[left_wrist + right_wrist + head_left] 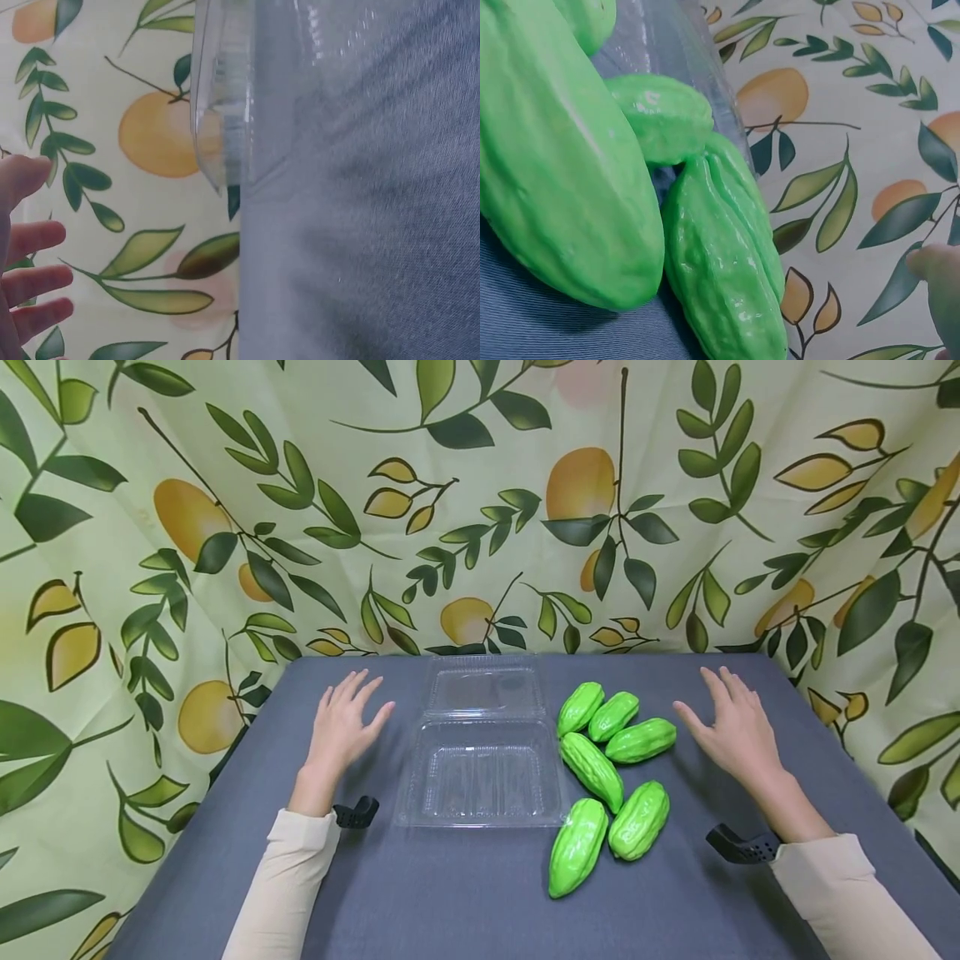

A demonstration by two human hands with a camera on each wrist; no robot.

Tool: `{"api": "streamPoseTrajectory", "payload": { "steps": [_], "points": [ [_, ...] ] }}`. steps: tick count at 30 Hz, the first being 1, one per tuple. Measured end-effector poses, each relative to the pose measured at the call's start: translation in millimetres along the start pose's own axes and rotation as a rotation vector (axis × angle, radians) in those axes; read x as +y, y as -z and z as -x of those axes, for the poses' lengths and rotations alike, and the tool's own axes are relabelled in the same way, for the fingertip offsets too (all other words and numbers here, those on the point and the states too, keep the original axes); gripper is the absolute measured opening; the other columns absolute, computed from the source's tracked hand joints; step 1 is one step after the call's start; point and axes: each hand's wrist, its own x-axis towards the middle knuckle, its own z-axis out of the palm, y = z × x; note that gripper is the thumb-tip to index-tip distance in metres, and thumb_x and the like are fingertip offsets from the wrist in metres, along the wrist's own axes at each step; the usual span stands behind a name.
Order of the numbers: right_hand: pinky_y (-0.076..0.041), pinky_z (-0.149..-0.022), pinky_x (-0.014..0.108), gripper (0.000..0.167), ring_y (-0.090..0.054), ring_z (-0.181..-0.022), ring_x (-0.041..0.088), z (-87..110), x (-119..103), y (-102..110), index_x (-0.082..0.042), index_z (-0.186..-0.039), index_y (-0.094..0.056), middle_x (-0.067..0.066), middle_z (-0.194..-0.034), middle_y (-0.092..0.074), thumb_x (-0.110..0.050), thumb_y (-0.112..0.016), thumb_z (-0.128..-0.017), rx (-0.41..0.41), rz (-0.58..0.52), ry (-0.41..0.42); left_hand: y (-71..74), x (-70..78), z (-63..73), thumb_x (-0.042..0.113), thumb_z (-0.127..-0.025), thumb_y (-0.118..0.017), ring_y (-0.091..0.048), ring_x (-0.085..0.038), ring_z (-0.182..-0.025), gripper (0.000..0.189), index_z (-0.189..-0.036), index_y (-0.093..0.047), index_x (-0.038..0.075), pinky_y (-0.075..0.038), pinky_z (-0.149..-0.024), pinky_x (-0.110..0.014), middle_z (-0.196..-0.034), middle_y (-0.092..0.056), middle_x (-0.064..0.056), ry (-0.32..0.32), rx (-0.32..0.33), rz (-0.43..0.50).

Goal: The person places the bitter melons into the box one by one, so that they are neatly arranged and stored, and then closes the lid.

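An open clear plastic clamshell box (pixel 483 768) lies in the middle of the grey table (pixel 450 893), its lid (pixel 486 687) folded back; its wall (pixel 225 97) shows in the left wrist view. Several green bitter gourds (pixel 600 768) lie just right of it, seen close up (pixel 577 187) by the right wrist camera. My left hand (pixel 341 727) hovers flat with spread fingers (pixel 30 262) left of the box, holding nothing. My right hand (pixel 738 727) hovers flat right of the gourds, one fingertip (pixel 941 274) in view, also holding nothing.
A leaf-and-lemon patterned cloth (pixel 480 502) hangs behind and at both sides of the table. Black wrist camera mounts (pixel 358 812) sit at both cuffs. Bare grey table surface stretches along the front edge.
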Motion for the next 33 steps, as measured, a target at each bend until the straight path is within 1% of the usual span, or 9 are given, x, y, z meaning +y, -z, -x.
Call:
{"api": "streamPoseTrajectory", "payload": {
  "steps": [3,5,9,15,18,21,24,30,33],
  "points": [
    [-0.027,-0.102,0.071,0.067,-0.03,-0.131,0.058,6.4,0,0,0.005,-0.144,-0.034,0.038,-0.146,-0.031,-0.042,-0.048,-0.099,0.002,-0.034,-0.007,-1.1,1.1,3.5,0.037,-0.096,-0.055,-0.042,-0.036,-0.138,0.048,-0.136,-0.054,0.01,-0.028,-0.115,-0.058,-0.147,-0.048,-0.017,-0.021,0.022,0.068],
    [-0.029,-0.098,0.071,0.065,-0.033,-0.128,0.058,10.4,-1,0,0.007,-0.143,-0.035,0.039,-0.143,-0.034,-0.039,-0.049,-0.099,0.002,-0.052,-0.011,-1.8,1.3,5.4,0.034,-0.097,-0.055,-0.046,-0.037,-0.135,0.045,-0.134,-0.056,0.009,-0.033,-0.112,-0.057,-0.144,-0.051,-0.016,-0.024,0.019,0.139],
    [-0.032,-0.096,0.069,0.063,-0.037,-0.123,0.057,17.6,-2,1,0.009,-0.141,-0.037,0.04,-0.136,-0.04,-0.036,-0.051,-0.099,-0.002,-0.079,-0.013,-2.8,1.4,9.8,0.03,-0.098,-0.055,-0.048,-0.036,-0.133,0.041,-0.133,-0.057,0.009,-0.037,-0.109,-0.056,-0.141,-0.054,-0.015,-0.008,-0.028,0.288],
    [-0.036,-0.091,0.066,0.06,-0.042,-0.118,0.056,25.6,-6,1,0.01,-0.139,-0.039,0.039,-0.132,-0.045,-0.034,-0.051,-0.099,-0.023,-0.111,-0.022,-6.2,3.4,17.9,0.024,-0.097,-0.057,-0.057,-0.034,-0.121,0.037,-0.129,-0.06,0.006,-0.044,-0.102,-0.056,-0.133,-0.059,-0.017,-0.014,-0.072,0.438],
    [-0.038,-0.089,0.064,0.058,-0.046,-0.115,0.055,29.9,-7,1,0.01,-0.137,-0.041,0.038,-0.131,-0.048,-0.031,-0.052,-0.099,-0.03,-0.129,-0.01,-10.9,3.2,22.2,0.02,-0.096,-0.059,-0.06,-0.034,-0.115,0.035,-0.128,-0.061,0.005,-0.047,-0.098,-0.055,-0.128,-0.062,-0.017,-0.022,-0.086,0.494],
    [-0.041,-0.086,0.063,0.056,-0.05,-0.111,0.054,34.0,-9,1,0.011,-0.135,-0.043,0.038,-0.129,-0.05,-0.03,-0.054,-0.099,-0.042,-0.141,-0.003,-16.2,3.3,27.0,0.019,-0.096,-0.059,-0.062,-0.033,-0.112,0.035,-0.127,-0.061,0.002,-0.048,-0.098,-0.052,-0.125,-0.064,-0.017,-0.025,-0.106,0.536],
    [-0.043,-0.084,0.061,0.054,-0.053,-0.108,0.053,38.1,-9,0,0.011,-0.134,-0.045,0.038,-0.128,-0.052,-0.03,-0.054,-0.099,-0.059,-0.151,-0.007,-20.0,3.5,31.5,0.018,-0.097,-0.058,-0.063,-0.032,-0.112,0.035,-0.128,-0.06,0.002,-0.05,-0.097,-0.047,-0.125,-0.065,-0.017,-0.021,-0.141,0.583],
    [-0.048,-0.086,0.061,0.049,-0.057,-0.106,0.054,46.5,-9,-3,0.011,-0.13,-0.049,0.038,-0.123,-0.056,-0.026,-0.055,-0.098,-0.078,-0.204,-0.002,-24.9,3.2,37.8,0.019,-0.097,-0.058,-0.063,-0.033,-0.111,0.036,-0.128,-0.06,0.002,-0.052,-0.09,-0.03,-0.125,-0.066,-0.017,0.005,-0.206,0.653],
    [-0.05,-0.085,0.058,0.047,-0.061,-0.103,0.051,51.5,-9,-5,0.01,-0.128,-0.051,0.036,-0.118,-0.06,-0.026,-0.056,-0.098,-0.086,-0.224,0.004,-27.4,2.3,39.0,0.018,-0.096,-0.059,-0.063,-0.034,-0.111,0.036,-0.128,-0.059,0.001,-0.052,-0.089,-0.028,-0.125,-0.065,-0.019,0.014,-0.223,0.678]
  ]
}}
